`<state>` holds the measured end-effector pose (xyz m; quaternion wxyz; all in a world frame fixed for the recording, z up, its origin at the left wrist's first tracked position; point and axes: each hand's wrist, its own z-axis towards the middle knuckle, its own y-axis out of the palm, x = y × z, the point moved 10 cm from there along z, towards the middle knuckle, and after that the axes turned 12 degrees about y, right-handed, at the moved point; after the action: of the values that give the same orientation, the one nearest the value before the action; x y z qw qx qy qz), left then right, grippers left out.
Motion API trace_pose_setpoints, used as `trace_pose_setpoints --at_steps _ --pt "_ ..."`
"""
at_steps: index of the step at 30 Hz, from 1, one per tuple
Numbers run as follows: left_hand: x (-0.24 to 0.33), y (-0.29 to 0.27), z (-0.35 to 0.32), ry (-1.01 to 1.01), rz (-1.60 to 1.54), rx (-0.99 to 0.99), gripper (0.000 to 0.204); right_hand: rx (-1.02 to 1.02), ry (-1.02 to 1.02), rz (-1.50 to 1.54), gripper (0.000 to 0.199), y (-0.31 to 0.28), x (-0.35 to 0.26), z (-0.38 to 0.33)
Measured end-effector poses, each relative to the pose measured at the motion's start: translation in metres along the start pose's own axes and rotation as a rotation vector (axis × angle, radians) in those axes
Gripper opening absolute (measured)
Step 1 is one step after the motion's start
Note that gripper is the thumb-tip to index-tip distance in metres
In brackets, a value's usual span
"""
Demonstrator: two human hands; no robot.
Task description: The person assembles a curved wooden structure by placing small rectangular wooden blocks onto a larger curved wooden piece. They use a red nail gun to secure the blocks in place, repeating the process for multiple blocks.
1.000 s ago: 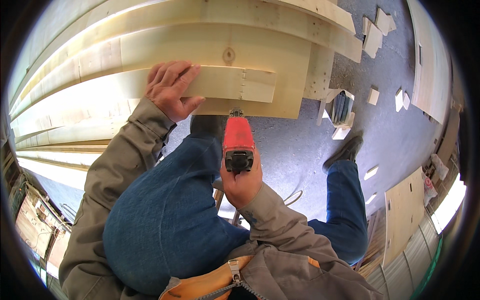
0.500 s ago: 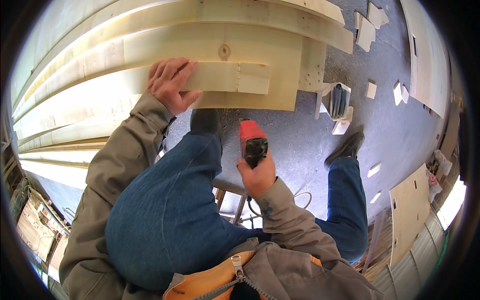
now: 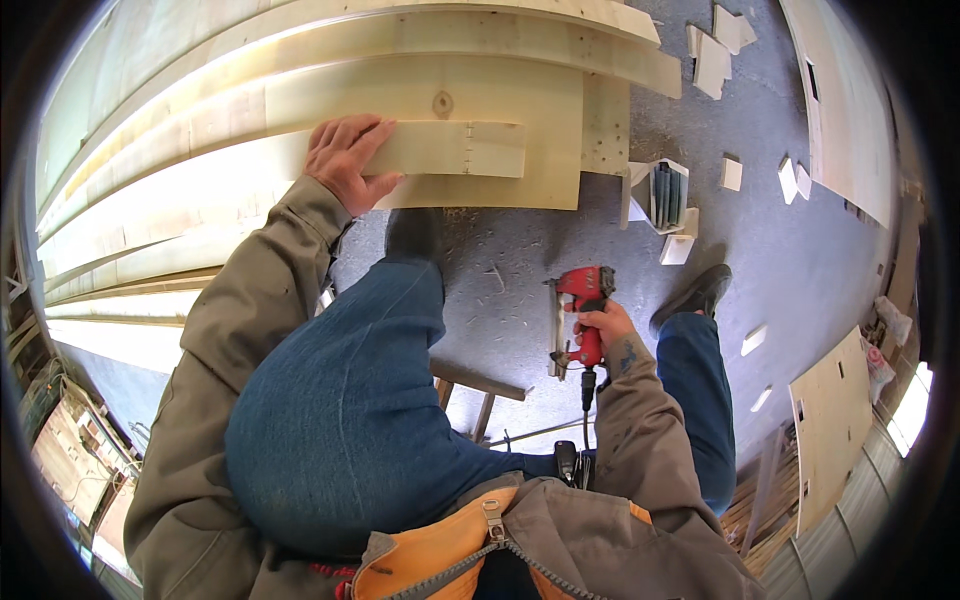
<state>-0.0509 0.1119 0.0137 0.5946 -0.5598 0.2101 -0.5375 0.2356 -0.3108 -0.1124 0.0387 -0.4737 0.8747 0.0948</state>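
Observation:
My left hand (image 3: 345, 165) rests with its fingers spread on a narrow pale board (image 3: 420, 150). Near its right end, that board carries a crosswise seam with a row of small marks. Underneath it lies a wider wooden panel (image 3: 545, 110) with a dark knot. My right hand (image 3: 607, 325) is wrapped around the handle of a red nail gun (image 3: 585, 285). The tool is turned on its side over the floor, apart from the boards, its long magazine toward the left. A dark hose (image 3: 587, 395) runs from the handle down toward my body.
Several long boards are stacked at the far left. On the grey floor stands a small open box (image 3: 665, 195) holding dark strips, with wood offcuts (image 3: 732, 173) around it. A wooden trestle (image 3: 470, 380) shows beside my knee, and large panels (image 3: 835, 415) lie at the right.
My right hand has swung the nail gun right and away from the boards, turning it from end-on to side-on. The left hand stays on the narrow board. The view has shifted slightly.

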Motion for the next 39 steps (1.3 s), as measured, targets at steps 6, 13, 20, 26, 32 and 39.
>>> trace_pose_setpoints --at_steps 6,13,20,26,32,39 --pt "0.000 0.004 0.001 -0.018 -0.004 -0.044 0.073 -0.032 0.025 0.146 0.049 -0.053 0.022 0.008" --pt "0.000 0.000 0.003 -0.045 0.001 -0.141 0.078 0.106 0.003 0.123 0.043 -0.105 0.051 0.044" --pt "-0.006 0.001 0.016 -0.056 0.007 -0.223 0.081 0.431 -0.110 -0.375 0.044 -0.144 0.049 0.063" --pt "0.000 -0.009 0.034 -0.007 -0.034 -0.248 0.084 0.909 -0.227 -0.743 0.054 -0.164 0.024 0.031" --pt "0.028 -0.055 0.035 0.014 -0.039 -0.180 0.068 0.811 -0.452 -0.389 0.060 -0.112 -0.072 -0.020" --pt "0.078 -0.122 0.033 0.086 -0.032 0.019 0.057 0.530 -1.037 -0.492 0.061 0.065 -0.216 -0.200"
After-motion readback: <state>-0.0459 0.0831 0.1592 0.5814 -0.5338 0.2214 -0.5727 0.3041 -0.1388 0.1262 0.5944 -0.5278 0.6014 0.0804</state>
